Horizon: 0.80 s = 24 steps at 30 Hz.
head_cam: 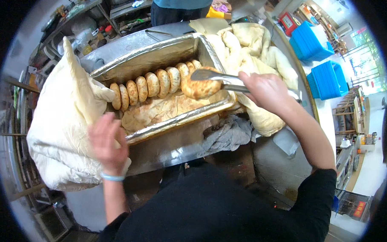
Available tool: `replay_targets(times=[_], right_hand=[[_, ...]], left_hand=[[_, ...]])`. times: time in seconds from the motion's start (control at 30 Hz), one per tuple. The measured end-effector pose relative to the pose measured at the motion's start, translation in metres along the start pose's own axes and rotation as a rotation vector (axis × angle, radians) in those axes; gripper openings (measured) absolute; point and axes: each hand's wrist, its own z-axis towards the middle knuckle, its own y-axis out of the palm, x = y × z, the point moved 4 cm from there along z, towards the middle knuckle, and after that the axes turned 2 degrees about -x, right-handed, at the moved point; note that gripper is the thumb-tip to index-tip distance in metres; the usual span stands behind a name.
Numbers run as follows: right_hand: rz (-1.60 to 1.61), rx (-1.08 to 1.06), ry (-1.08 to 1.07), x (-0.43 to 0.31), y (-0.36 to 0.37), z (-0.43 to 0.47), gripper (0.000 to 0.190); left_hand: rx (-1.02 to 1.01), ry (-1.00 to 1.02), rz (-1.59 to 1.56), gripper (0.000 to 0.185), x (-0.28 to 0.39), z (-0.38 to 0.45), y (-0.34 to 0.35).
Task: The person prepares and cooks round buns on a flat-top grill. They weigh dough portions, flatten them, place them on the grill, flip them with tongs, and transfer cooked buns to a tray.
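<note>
My right hand [267, 91] grips metal tongs [231, 83], whose jaws hold a round browned flatbread [201, 88] over the right part of a deep rectangular metal bin [177, 120]. Inside, a row of similar flatbreads [153, 84] stands on edge along the bin's far side. Stained pale cloth [162, 108] covers the bin's floor. My left hand [108, 140], blurred, has its fingers raised by the bin's near left corner. It is in front of a large cream cloth [65, 126] draped over the bin's left end; whether it touches the cloth I cannot tell.
More cream cloth [247, 49] lies bunched at the bin's right end. A grey rag [228, 135] rests by its near side. Blue plastic baskets [329, 81] are stacked on the right counter, near a red device [287, 23]. Across the table stands another person [183, 5].
</note>
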Motion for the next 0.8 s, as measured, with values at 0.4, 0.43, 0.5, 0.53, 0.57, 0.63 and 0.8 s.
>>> replay_targets(times=[0.4, 0.43, 0.5, 0.53, 0.57, 0.63, 0.8], right_hand=[[-0.863, -0.642, -0.441, -0.074, 0.110, 0.107, 0.031], [-0.850, -0.711, -0.430, -0.077, 0.106, 0.109, 0.032], [-0.814, -0.850, -0.403, -0.082, 0.088, 0.108, 0.036], [-0.827, -0.922, -0.386, -0.085, 0.072, 0.110, 0.039], [-0.777, -0.925, -0.356, -0.082, 0.059, 0.109, 0.039], [-0.677, -0.930, -0.284, -0.071, 0.032, 0.104, 0.039], [-0.052, -0.459, 0.273, 0.030, -0.050, 0.055, 0.039]], left_hand=[[-0.217, -0.140, -0.066, 0.023, -0.007, -0.005, 0.062], [-0.221, -0.134, -0.065, 0.023, -0.007, -0.004, 0.063], [-0.234, -0.138, -0.065, 0.023, -0.007, -0.003, 0.065], [-0.239, -0.139, -0.060, 0.023, -0.007, -0.003, 0.065], [-0.244, -0.139, -0.054, 0.023, -0.007, -0.003, 0.066], [-0.247, -0.129, -0.047, 0.022, -0.007, -0.002, 0.065], [-0.242, -0.131, -0.018, 0.020, -0.003, -0.001, 0.067]])
